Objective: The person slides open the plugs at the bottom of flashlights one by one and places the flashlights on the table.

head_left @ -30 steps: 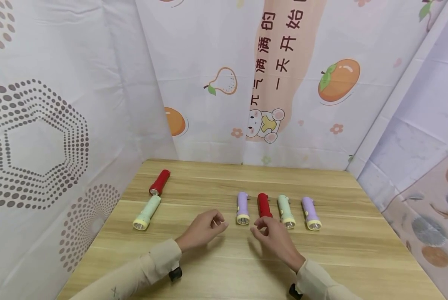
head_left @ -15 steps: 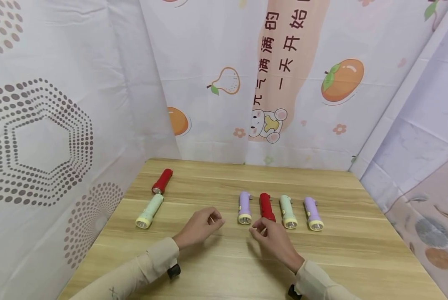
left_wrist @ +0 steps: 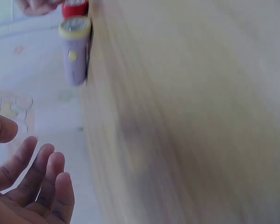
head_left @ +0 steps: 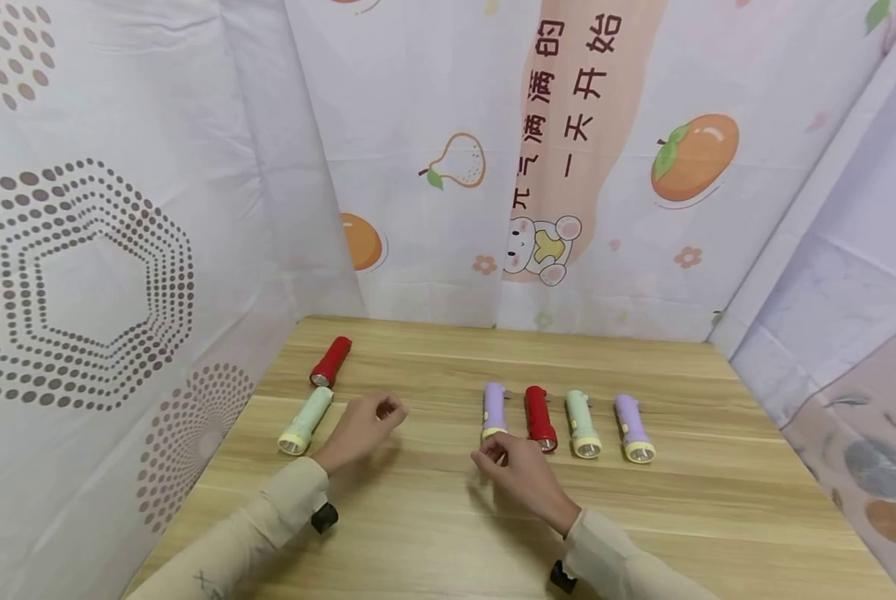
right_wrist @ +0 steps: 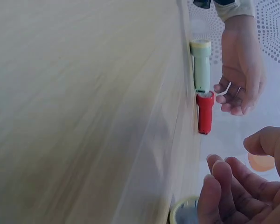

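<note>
In the head view my left hand (head_left: 361, 427) hovers over the table, loosely curved and holding nothing. It is nearest to a mint-green flashlight (head_left: 308, 417) on its left, with a red flashlight (head_left: 332, 362) just behind that one. My right hand (head_left: 524, 475), also loosely curved around nothing, partly covers the lens end of a purple flashlight (head_left: 494, 406); whether it touches is unclear. To the right of that lie a second red flashlight (head_left: 539, 417), a second mint-green one (head_left: 583, 421) and another purple flashlight (head_left: 632, 425), lens ends toward me.
The wood-grain table (head_left: 432, 533) carries all the flashlights. A printed curtain (head_left: 417, 275) borders the table's back edge, and patterned cloth (head_left: 215, 333) hangs along its left side. More cloth (head_left: 830, 333) hangs on the right.
My left hand has moved left and slightly back, toward the mint-green flashlight. My right hand has shifted left, from before the red flashlight to before the purple one. The view has turned slightly.
</note>
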Demonstrator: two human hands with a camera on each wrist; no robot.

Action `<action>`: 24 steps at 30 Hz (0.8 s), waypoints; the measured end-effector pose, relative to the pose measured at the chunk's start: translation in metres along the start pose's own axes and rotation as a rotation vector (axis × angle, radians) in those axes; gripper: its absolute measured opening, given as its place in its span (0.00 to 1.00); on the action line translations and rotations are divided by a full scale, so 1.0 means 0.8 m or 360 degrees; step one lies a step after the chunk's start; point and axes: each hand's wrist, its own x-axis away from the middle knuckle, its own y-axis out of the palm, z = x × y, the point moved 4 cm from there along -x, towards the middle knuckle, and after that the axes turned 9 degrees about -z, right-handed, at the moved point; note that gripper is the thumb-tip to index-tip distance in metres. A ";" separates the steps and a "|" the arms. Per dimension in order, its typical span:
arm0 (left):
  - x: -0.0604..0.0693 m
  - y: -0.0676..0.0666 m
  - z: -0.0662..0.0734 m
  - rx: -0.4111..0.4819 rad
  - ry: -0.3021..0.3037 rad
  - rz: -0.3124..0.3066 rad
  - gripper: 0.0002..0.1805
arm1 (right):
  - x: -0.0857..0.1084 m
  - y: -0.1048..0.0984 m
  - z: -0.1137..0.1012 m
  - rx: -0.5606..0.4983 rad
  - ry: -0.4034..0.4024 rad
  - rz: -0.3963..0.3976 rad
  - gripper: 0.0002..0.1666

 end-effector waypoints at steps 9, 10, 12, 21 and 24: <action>0.002 -0.052 -0.033 -0.0026 -0.0051 0.0147 0.07 | -0.028 0.029 -0.016 -0.0140 -0.0037 -0.0104 0.11; 0.002 -0.057 -0.037 -0.0018 -0.0067 0.0155 0.07 | -0.030 0.033 -0.017 -0.0165 -0.0040 -0.0119 0.11; 0.003 -0.067 -0.045 0.0008 -0.0098 0.0166 0.09 | -0.034 0.040 -0.019 -0.0207 -0.0039 -0.0146 0.11; 0.008 -0.108 -0.086 0.0025 -0.0277 0.0168 0.18 | -0.052 0.069 -0.031 -0.0381 0.0025 -0.0253 0.12; 0.010 -0.120 -0.105 0.0095 -0.0330 0.0161 0.20 | -0.058 0.080 -0.038 -0.0425 0.0022 -0.0279 0.11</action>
